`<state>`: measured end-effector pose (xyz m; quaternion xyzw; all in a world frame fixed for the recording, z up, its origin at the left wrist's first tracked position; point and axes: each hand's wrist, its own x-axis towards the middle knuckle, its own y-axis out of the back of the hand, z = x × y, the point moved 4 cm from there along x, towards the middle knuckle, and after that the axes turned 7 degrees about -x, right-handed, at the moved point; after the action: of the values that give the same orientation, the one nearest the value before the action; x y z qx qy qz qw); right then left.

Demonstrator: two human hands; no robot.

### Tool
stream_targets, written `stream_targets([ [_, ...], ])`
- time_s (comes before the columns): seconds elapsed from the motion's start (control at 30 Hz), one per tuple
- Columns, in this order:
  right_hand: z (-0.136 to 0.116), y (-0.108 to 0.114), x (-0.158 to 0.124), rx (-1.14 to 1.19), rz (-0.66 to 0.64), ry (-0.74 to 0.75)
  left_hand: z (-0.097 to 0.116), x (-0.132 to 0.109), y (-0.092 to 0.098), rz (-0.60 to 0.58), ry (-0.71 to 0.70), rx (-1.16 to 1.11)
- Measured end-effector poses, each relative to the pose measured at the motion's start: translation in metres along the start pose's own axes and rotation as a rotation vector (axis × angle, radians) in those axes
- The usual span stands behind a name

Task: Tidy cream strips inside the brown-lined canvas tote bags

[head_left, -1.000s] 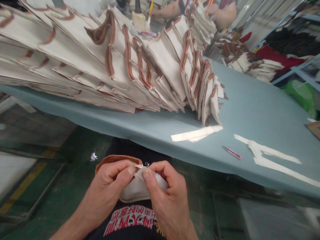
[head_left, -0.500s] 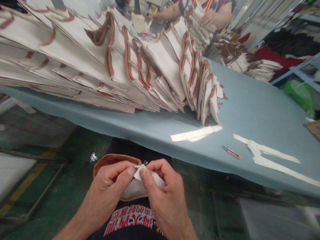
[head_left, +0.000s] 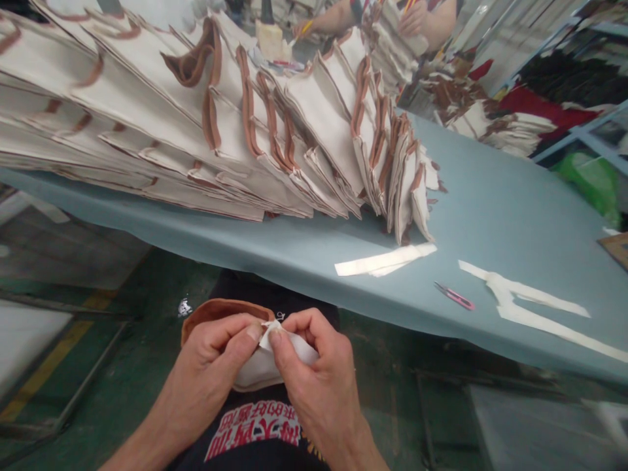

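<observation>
Over my lap I hold a white fabric piece with a brown band [head_left: 228, 307], much of it covered by my hands. My left hand [head_left: 218, 360] pinches its edge near where the brown band meets the white cloth [head_left: 258, 371]. Between the thumb and fingers of my right hand [head_left: 314, 353] is a small white flap [head_left: 269, 332] of the piece. The fingertips of both hands are close together; what exactly lies between them is partly hidden.
A long heap of white fabric pieces with brown edging [head_left: 318, 111] covers the left of the blue-grey table [head_left: 490, 203]. Near its front edge lie white strips [head_left: 385, 260], pink thread snips [head_left: 455, 296] and more strips [head_left: 544, 320]. Across the table, a person's hand [head_left: 415, 18] holds similar pieces.
Both hands have shifted very slightly left with the fabric piece, still pinching it. Across the table, the other person's hands have moved a little.
</observation>
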<state>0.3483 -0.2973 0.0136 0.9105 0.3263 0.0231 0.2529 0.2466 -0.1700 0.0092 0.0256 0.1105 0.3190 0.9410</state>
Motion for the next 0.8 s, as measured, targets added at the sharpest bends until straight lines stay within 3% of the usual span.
stream_targets([
  [0.17, 0.0, -0.004, 0.003, 0.005, 0.025, -0.005, 0.0, -0.001, 0.002, -0.016, -0.022, 0.014],
  [0.6, 0.009, -0.008, 0.004, 0.075, 0.084, -0.009, -0.015, -0.004, 0.001, -0.177, 0.142, -0.021],
  [0.8, 0.016, -0.009, -0.001, 0.1, 0.075, -0.046, -0.012, -0.01, -0.005, -0.096, 0.086, 0.094],
])
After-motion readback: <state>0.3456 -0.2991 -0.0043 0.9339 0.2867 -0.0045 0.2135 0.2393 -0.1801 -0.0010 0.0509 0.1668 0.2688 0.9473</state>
